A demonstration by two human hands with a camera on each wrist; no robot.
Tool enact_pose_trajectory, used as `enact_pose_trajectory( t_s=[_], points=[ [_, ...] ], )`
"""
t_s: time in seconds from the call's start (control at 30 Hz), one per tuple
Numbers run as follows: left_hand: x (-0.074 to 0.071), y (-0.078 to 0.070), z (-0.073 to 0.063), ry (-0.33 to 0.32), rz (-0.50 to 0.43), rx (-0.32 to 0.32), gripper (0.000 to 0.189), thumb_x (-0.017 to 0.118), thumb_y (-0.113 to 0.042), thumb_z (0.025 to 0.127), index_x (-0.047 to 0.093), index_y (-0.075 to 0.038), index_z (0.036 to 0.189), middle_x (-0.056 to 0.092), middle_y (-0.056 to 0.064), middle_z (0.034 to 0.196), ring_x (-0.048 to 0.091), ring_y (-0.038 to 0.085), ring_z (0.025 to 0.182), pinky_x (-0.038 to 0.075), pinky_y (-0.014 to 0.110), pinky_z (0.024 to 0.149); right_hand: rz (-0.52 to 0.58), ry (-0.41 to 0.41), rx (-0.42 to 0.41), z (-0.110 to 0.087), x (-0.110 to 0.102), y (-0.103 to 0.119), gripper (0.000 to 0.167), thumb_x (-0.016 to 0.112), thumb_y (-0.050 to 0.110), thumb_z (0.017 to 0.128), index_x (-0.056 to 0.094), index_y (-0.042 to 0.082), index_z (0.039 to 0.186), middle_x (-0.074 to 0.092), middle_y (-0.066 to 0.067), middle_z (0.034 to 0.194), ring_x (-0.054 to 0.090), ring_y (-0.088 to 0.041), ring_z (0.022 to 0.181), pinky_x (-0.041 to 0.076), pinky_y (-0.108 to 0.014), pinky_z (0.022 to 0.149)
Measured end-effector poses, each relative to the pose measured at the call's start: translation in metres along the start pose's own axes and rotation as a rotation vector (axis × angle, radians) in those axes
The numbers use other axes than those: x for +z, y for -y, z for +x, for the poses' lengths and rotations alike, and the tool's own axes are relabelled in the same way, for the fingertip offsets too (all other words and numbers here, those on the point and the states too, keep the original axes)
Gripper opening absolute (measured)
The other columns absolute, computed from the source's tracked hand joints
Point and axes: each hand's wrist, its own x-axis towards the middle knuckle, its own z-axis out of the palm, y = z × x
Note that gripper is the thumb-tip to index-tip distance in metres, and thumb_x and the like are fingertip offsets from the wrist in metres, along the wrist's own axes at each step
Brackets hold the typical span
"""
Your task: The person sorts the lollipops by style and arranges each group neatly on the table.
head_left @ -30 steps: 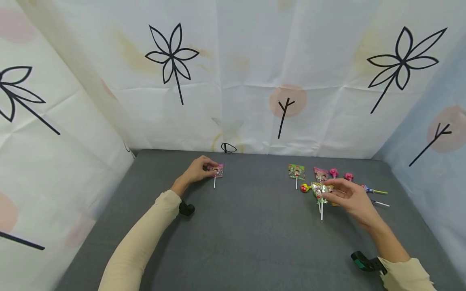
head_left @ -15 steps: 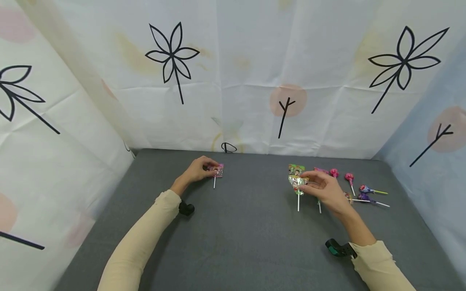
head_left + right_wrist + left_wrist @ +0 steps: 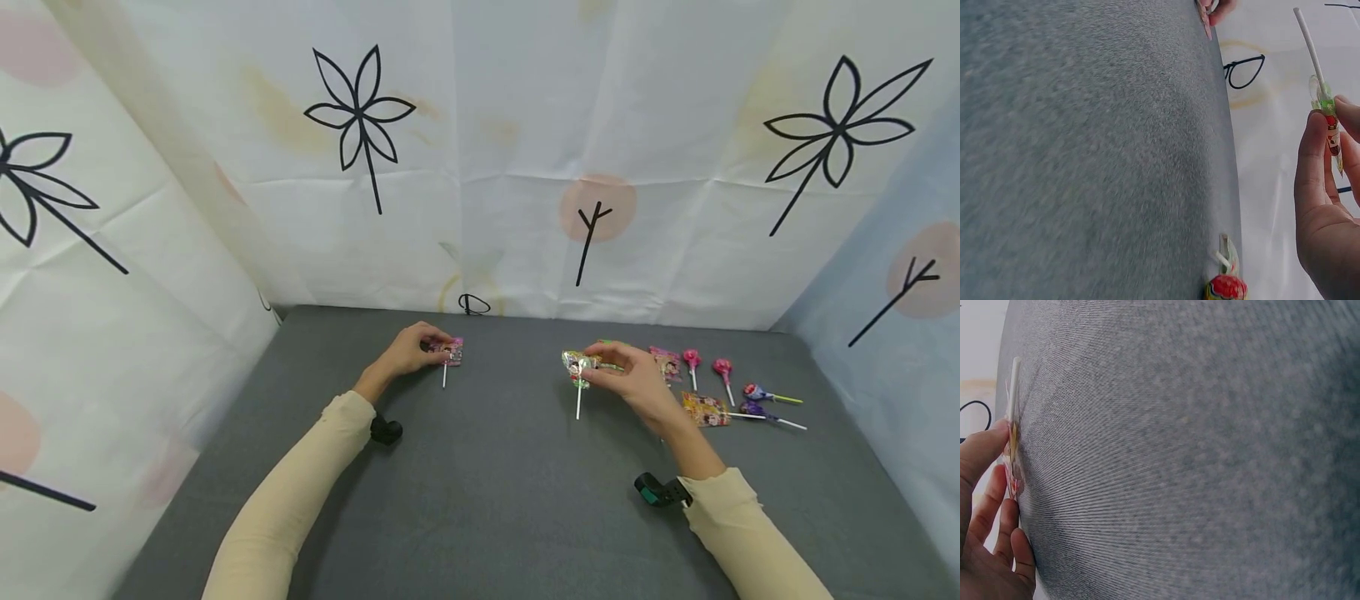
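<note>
My left hand (image 3: 405,352) pinches a flat lollipop in a pink wrapper (image 3: 454,351) at the table's back, its white stick toward me. In the left wrist view thumb and fingertips are on that wrapper (image 3: 1014,440), close against the cloth. A flat lollipop in a shiny green-and-clear wrapper (image 3: 577,364) is pinched between thumb and fingers of my right hand (image 3: 637,382), stick hanging down. The right wrist view shows this lollipop (image 3: 1331,128) raised off the table. Behind the right hand, another green packet (image 3: 617,342) is mostly hidden.
Right of the right hand lie a pink packet (image 3: 666,364), two round pink lollipops (image 3: 692,358), an orange packet (image 3: 705,409), and blue (image 3: 753,391) and purple lollipops (image 3: 752,408). A red-and-yellow lollipop (image 3: 1227,287) shows in the right wrist view. White fabric walls edge the grey table (image 3: 480,475).
My right hand has carried the green-and-clear lollipop leftward from the group of candies, uncovering the orange packet. The left hand stays in place on the pink lollipop.
</note>
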Motion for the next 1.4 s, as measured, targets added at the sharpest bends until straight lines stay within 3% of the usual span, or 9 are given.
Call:
enact_pose_trajectory(
  t_s=[0.2, 0.63, 1.17, 1.4],
  points=[
    [0.0, 0.001, 0.0, 0.003, 0.009, -0.003, 0.03, 0.079, -0.013, 0.092, 0.075, -0.004, 0.12, 0.062, 0.015, 0.121, 0.057, 0.034, 0.112, 0.045, 0.052, 0.096, 0.004, 0.014, -0.008, 0.013, 0.009, -0.003, 0.037, 0.072, -0.001, 0.094, 0.06, -0.011, 0.128, 0.057, -0.032, 0.123, 0.071, -0.021, 0.095, 0.054, -0.048, 0.087],
    [0.001, 0.003, 0.002, -0.005, -0.003, -0.01, 0.031, 0.08, -0.014, 0.091, 0.074, -0.005, 0.121, 0.061, 0.016, 0.121, 0.056, 0.035, 0.111, 0.045, 0.053, 0.096, 0.093, 0.046, -0.026, 0.049, 0.046, -0.011, 0.037, 0.072, -0.005, 0.092, 0.061, -0.011, 0.127, 0.061, -0.027, 0.122, 0.07, -0.024, 0.094, 0.049, -0.062, 0.088],
    [0.001, 0.003, 0.001, 0.008, -0.012, -0.005, 0.03, 0.079, -0.013, 0.092, 0.075, -0.006, 0.121, 0.063, 0.014, 0.119, 0.057, 0.035, 0.112, 0.044, 0.053, 0.097, 0.145, 0.023, 0.051, 0.081, 0.094, -0.027, 0.04, 0.074, -0.008, 0.09, 0.061, -0.013, 0.128, 0.062, -0.029, 0.122, 0.067, -0.025, 0.096, 0.052, -0.056, 0.089],
    [0.0, 0.006, -0.001, -0.015, -0.018, 0.071, 0.027, 0.079, -0.018, 0.092, 0.076, -0.008, 0.117, 0.063, 0.011, 0.113, 0.059, 0.035, 0.107, 0.046, 0.053, 0.092, 0.155, -0.006, 0.05, 0.089, 0.113, -0.028, 0.039, 0.072, -0.011, 0.09, 0.059, -0.017, 0.126, 0.063, -0.032, 0.119, 0.069, -0.027, 0.092, 0.054, -0.053, 0.086]
  ],
)
